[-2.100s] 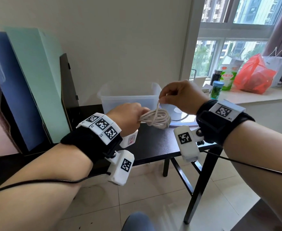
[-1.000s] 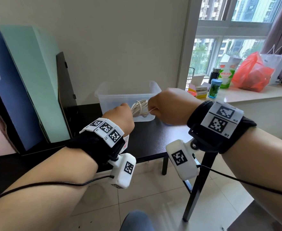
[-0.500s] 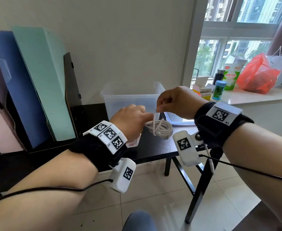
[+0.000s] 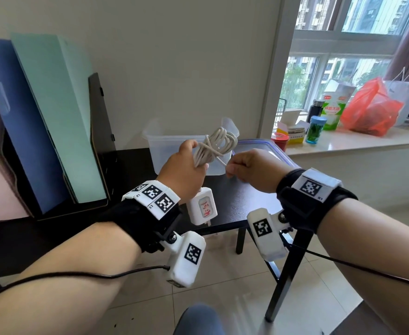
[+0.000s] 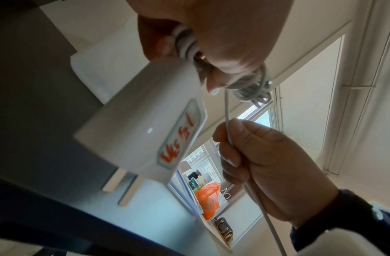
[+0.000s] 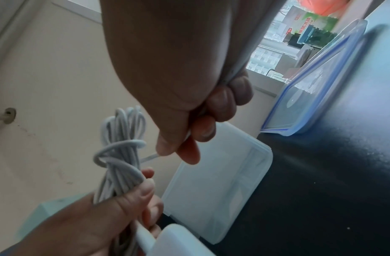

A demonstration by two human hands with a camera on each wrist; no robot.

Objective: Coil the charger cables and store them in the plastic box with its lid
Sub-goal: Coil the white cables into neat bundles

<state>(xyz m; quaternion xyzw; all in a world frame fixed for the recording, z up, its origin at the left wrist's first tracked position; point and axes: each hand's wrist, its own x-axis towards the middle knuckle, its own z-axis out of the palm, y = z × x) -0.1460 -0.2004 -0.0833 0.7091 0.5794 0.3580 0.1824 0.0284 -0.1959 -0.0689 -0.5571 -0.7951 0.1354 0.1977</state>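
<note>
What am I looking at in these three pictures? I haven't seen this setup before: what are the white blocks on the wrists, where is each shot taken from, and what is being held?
No robot here: a person works with bare hands. The white blocks strapped to the wrists are small cameras. The big picture comes from a camera on the head, looking down; the other two look along each hand from its wrist.

The left hand grips a bundle of coiled white cable, with the white charger plug hanging below it. The right hand pinches the cable's loose end, which runs taut to the bundle.

On the black table stands an open clear plastic box; its blue-rimmed lid lies beside it. The windowsill on the right holds bottles and bags.
</note>
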